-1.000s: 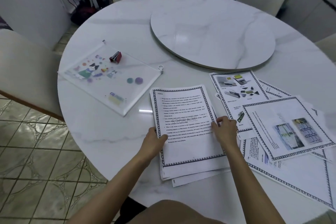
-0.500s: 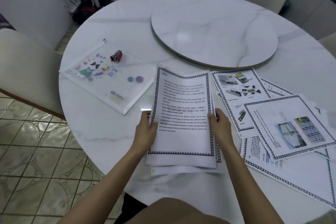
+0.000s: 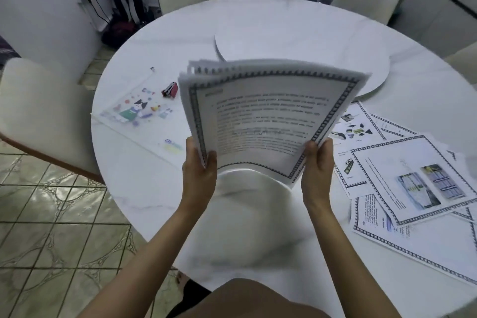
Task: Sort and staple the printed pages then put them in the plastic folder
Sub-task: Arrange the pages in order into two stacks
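Note:
I hold a stack of printed pages (image 3: 268,113) with black patterned borders upright above the round white table (image 3: 258,214). My left hand (image 3: 198,170) grips its lower left edge and my right hand (image 3: 316,168) grips its lower right edge. The sheets bow and fan slightly at the top. A clear plastic folder (image 3: 144,116) with cartoon stickers lies flat to the left, partly hidden by the stack. A small red stapler (image 3: 171,89) rests on the folder's far side. Several more bordered pages (image 3: 410,178) lie spread on the table at the right.
A round turntable (image 3: 296,41) sits at the table's middle, behind the raised stack. Cream chairs (image 3: 38,111) stand at the left and along the far side. A tiled floor (image 3: 51,214) lies below left. Bags and cables lean against the far wall.
The stack lay flat on the table under both hands a second ago. I have gathered it and lifted it off the table, tilting it upright toward me.

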Tool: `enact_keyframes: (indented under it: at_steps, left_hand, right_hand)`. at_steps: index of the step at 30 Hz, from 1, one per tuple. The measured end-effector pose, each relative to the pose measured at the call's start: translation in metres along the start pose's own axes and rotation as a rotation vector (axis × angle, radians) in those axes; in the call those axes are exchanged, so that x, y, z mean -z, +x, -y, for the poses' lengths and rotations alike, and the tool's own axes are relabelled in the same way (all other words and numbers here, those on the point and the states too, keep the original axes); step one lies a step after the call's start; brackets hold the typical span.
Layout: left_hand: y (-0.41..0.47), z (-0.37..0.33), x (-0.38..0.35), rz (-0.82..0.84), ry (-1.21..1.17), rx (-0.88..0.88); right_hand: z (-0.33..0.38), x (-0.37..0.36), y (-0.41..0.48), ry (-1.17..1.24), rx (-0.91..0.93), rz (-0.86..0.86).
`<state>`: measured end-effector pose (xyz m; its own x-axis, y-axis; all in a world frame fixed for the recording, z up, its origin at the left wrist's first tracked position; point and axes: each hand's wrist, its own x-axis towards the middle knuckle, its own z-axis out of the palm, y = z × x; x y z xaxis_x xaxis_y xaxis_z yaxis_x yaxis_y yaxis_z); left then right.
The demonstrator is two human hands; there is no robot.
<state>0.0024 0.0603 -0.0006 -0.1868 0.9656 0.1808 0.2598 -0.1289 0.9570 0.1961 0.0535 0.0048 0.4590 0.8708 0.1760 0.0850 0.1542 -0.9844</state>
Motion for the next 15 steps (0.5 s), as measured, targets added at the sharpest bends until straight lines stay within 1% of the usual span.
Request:
enact_keyframes:
  at_steps: [6,11,15]
  left_hand:
    - [-0.005,0.02,0.002,0.144,0.025,0.108]
    - [0.0,0.015,0.005,0.145,-0.002,0.053]
    - [0.0,0.024,0.007,0.16,0.044,0.077]
  right_hand:
    - [-0.016,-0.008,-0.016,-0.022,-0.077,0.084]
    - [-0.013,-0.006,-0.015,-0.031,-0.079,0.061]
    - [-0.018,-0.008,-0.022,-0.031,-0.081,0.086]
